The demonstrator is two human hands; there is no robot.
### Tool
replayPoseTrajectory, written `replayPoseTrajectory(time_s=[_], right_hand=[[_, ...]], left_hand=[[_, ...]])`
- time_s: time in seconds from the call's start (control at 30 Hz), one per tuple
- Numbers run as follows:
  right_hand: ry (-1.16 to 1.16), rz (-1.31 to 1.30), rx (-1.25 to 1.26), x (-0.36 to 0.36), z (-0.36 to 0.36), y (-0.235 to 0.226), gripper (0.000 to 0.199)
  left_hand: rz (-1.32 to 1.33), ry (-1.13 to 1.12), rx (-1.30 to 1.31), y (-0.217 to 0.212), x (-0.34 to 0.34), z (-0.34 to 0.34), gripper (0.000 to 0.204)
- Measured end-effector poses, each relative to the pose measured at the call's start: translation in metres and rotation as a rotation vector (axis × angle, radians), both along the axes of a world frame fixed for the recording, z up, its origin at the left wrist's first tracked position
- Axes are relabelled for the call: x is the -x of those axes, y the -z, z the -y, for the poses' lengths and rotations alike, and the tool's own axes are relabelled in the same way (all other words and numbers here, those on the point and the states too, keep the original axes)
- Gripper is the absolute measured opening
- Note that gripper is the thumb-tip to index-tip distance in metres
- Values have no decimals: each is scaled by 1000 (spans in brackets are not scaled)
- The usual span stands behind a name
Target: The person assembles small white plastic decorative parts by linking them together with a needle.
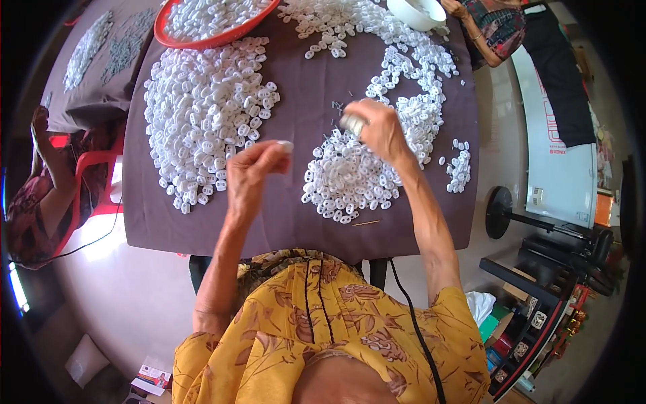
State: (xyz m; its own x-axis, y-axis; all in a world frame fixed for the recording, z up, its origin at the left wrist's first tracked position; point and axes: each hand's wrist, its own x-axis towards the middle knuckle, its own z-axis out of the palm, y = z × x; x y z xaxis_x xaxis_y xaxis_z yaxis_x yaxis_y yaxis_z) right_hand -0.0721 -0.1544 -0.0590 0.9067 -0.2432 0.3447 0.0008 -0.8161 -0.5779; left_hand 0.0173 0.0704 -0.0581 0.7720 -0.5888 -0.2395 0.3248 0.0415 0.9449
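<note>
The left hand [252, 172] pinches a small white piece [286, 146] between thumb and finger, above the tabletop [282, 225]. The right hand [382, 131], blurred, is curled around a pale round thing [353, 124]; I cannot tell what it is. The white piece looks like hard plastic: likely light, stiff, somewhat slippery and hard to break. Its opposite outer edges seem the best hold. Similar pieces form a large pile [195, 121] beyond and left of the left hand.

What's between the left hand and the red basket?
A heap of small white pieces lies between the left hand and red basket, in the head view.
</note>
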Motion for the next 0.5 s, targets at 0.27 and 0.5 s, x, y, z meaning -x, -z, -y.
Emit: replayPoseTrajectory(time_s=[0.27, 0.5], right_hand=[[163, -186, 352, -41, 46, 40, 11], [30, -171, 424, -35, 43, 27, 4]], left_hand=[[283, -264, -247, 16, -57, -48, 20], [595, -320, -652, 10, -54, -51, 23]])
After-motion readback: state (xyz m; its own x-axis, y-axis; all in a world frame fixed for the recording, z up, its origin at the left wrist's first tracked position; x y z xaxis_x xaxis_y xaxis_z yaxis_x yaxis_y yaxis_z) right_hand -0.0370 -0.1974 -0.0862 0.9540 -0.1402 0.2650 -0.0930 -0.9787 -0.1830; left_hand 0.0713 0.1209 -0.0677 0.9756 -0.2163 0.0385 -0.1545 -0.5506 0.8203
